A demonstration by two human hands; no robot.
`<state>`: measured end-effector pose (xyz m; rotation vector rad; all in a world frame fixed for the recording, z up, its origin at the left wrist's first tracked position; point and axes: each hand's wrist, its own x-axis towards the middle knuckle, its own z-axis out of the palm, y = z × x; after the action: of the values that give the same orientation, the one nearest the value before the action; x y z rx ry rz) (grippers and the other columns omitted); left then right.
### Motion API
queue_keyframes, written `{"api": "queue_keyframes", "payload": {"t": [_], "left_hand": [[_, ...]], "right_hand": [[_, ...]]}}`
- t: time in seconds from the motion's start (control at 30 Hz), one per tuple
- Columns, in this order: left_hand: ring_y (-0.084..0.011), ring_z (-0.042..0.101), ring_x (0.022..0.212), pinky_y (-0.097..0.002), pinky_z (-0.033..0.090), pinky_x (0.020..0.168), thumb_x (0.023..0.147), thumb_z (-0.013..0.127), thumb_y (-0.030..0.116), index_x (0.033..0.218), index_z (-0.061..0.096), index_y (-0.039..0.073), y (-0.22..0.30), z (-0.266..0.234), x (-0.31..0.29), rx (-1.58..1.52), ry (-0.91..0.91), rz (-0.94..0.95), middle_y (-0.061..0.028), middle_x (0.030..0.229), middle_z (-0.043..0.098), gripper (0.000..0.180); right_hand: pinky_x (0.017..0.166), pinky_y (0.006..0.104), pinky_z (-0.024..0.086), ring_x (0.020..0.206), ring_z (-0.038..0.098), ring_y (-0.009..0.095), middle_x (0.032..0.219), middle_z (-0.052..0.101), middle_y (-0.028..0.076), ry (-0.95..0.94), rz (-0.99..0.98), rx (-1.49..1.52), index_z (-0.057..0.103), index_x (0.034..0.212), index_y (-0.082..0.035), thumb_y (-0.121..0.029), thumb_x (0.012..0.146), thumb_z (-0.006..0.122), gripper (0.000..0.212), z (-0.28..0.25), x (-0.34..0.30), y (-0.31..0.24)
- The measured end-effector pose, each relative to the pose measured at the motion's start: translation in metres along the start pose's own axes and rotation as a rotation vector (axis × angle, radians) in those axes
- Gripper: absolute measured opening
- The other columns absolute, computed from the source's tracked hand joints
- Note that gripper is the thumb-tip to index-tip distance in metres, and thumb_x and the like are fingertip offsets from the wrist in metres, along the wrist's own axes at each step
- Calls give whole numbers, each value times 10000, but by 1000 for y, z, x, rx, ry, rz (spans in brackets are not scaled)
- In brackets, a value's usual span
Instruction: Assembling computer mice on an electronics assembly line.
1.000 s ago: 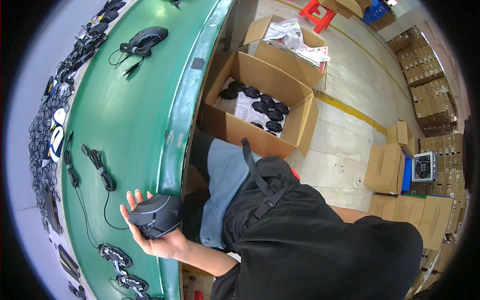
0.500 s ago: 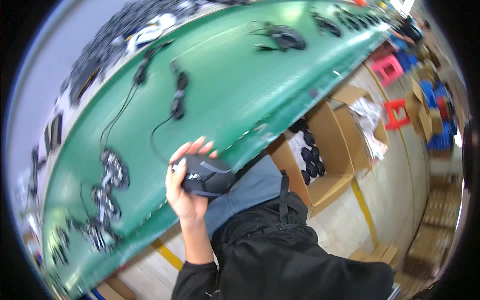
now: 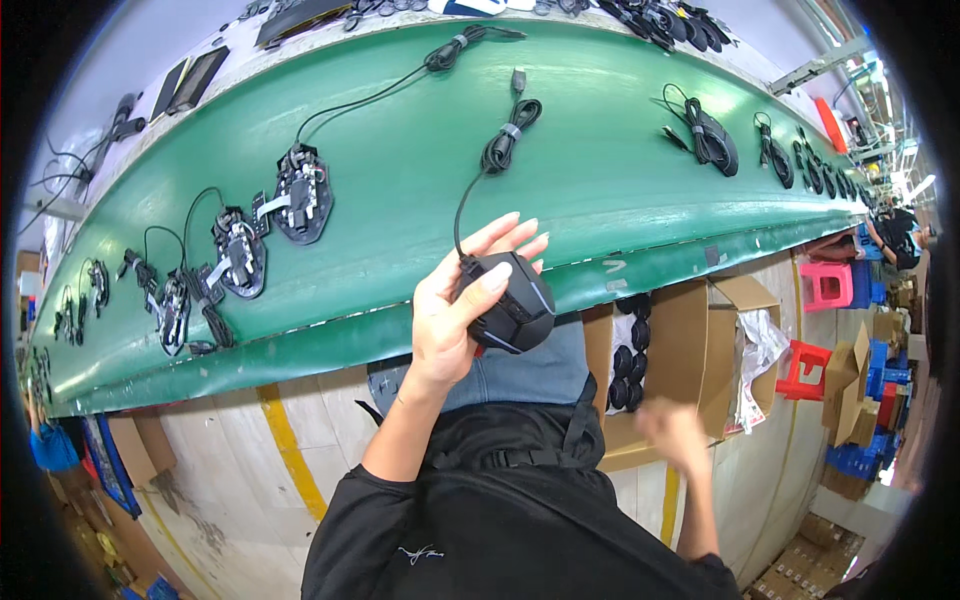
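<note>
My left hand (image 3: 452, 305) is closed around a black computer mouse (image 3: 522, 318), thumb on top, just over the near edge of the green conveyor belt (image 3: 400, 190). From the mouse a cord runs to its tied cable bundle (image 3: 508, 140) lying on the belt. Motion blurs my right hand (image 3: 674, 434), low over the near side of an open cardboard box (image 3: 682, 345); its fingers cannot be made out. Inside that box, black rounded pieces (image 3: 622, 365) stand in rows. Left of the held mouse lies an opened mouse (image 3: 303, 195) with its inner parts bare.
More opened mice (image 3: 238, 252) with cords lie along the belt's left. Whole mice (image 3: 712, 140) line its right. Beyond the box are a red stool (image 3: 803, 368) and a pink stool (image 3: 826, 286). Far right, another person (image 3: 900, 235) is beside the belt.
The view has turned, and the belt with its mice appears shifted. My left hand still holds the mouse, now tilted differently. My right hand has come into view by the box.
</note>
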<state>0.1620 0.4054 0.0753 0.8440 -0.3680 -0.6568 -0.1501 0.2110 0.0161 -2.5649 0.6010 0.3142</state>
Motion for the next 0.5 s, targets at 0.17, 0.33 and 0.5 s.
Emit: {"api": "queue_keyframes", "payload": {"t": [0.17,0.33,0.5], "left_hand": [[-406,489,1302,-490,419,1086,941,537,88,1410,383,-104,-7,-23,-5,-215,49,14,-303,1389,478,530],[-315,454,1345,-418,349,1132,971,512,95,1446,349,-76,8,-9,-16,-64,138,125,-250,1414,481,530],[-199,561,1210,-327,455,1020,964,614,74,1360,485,-78,10,0,-34,260,336,246,-171,1308,591,443]], "right_hand": [[825,333,551,979,678,290,1190,660,169,559,-536,318,656,1167,10,-105,722,835,493,-76,115,-200],[980,438,509,1206,584,390,1333,569,232,576,-774,334,610,1267,2,-110,608,881,721,-29,157,-214],[977,438,513,1172,609,386,1307,575,266,697,-838,303,541,1317,43,-105,584,900,829,-22,164,-211]]}}
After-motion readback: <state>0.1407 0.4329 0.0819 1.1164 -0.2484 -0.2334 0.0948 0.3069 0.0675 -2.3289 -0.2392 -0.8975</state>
